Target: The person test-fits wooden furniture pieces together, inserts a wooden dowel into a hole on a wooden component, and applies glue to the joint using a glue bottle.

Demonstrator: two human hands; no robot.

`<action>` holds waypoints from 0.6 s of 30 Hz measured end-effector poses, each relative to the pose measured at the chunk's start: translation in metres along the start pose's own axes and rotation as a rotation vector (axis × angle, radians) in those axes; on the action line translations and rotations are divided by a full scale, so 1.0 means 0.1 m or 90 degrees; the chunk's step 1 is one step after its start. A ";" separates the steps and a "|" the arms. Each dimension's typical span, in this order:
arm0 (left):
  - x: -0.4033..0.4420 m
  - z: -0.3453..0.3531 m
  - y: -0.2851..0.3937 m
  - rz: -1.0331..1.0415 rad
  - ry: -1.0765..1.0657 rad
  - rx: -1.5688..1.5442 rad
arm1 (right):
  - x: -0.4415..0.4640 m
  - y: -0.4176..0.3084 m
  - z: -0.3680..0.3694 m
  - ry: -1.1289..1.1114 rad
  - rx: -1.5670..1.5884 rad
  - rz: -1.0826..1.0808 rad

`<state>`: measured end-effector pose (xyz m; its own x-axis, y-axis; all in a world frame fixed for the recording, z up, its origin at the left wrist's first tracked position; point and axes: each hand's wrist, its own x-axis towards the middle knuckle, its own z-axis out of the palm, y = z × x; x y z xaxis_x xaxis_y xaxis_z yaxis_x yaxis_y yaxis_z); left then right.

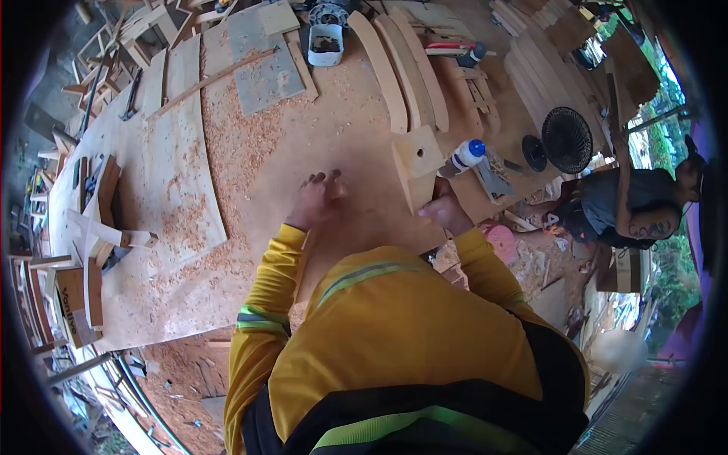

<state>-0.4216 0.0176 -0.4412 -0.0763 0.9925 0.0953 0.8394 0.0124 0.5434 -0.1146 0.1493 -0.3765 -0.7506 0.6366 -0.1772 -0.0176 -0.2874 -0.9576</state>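
My right hand [449, 210] grips the near right edge of a pale wooden block [415, 173], its thumb resting on the side. The block has a dark round hole near its far end. Over the sawdust-covered worktable [265, 163], my left hand [315, 200] is held with its fingers apart and nothing plainly in it. A white bottle with a blue cap [466, 155] lies just right of the block. Beyond the block, several curved wooden pieces [379, 72] lie side by side.
A white tub [325, 45] stands at the back. Flat boards [182, 136] and a hammer [132, 95] lie at the left, near a wooden frame [98, 227]. On the right are a black fan [566, 140] and another person [626, 201] close to the table.
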 end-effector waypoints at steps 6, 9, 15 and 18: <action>0.11 0.07 0.31 0.057 0.103 0.177 | 0.08 0.04 0.20 0.010 0.008 -0.031; 0.06 -0.63 0.69 0.132 0.100 -0.445 | 0.18 -0.12 0.66 -0.045 -0.027 -0.035; -0.29 -1.30 1.16 -0.008 0.380 -0.437 | 0.63 -0.06 1.02 -0.292 -0.180 -0.154; -0.54 -1.40 1.15 -0.091 0.312 -0.369 | 1.05 0.51 0.56 -0.211 -0.369 -0.116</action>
<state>-0.3959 -0.0520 -0.2671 -0.5056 0.8171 0.2769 0.3975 -0.0642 0.9154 -0.2315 0.1612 -0.4307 -0.9328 0.3603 -0.0125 0.1251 0.2910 -0.9485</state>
